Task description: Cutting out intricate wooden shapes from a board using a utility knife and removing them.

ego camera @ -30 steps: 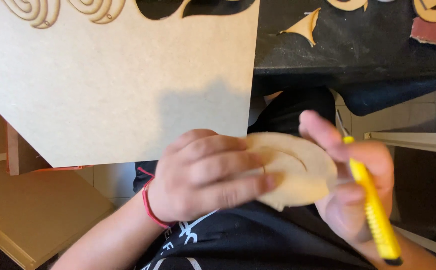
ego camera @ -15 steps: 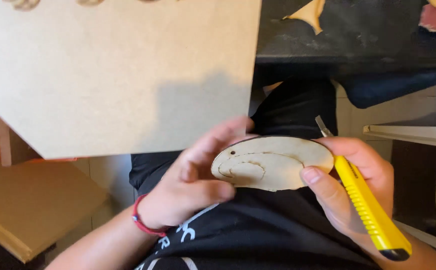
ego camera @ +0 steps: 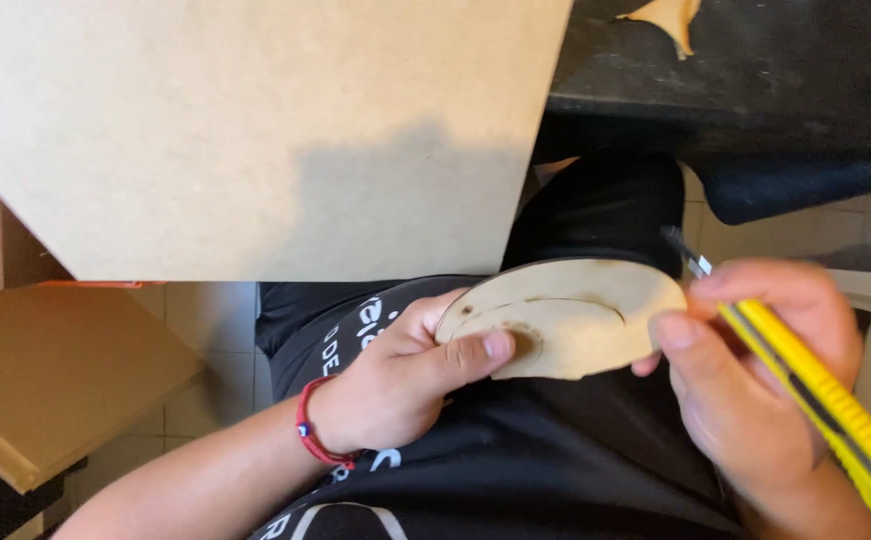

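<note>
Above the lap, a large plain board [ego camera: 256, 130] fills the far left and a dark table [ego camera: 756, 80] the far right, where a small wooden offcut [ego camera: 671, 20] is seen. A round wooden disc [ego camera: 566, 315] is held over the lap, already cut free, with curved lines scored but not separated. The left hand [ego camera: 396, 385] is closed on its left edge, thumb on top; the right hand [ego camera: 756, 380] is wrapped around a yellow utility knife [ego camera: 816, 390], blade at the disc's far right rim.

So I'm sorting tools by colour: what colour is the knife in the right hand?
Yellow with a black strip: the slim utility knife, clearest in the head view.
</note>
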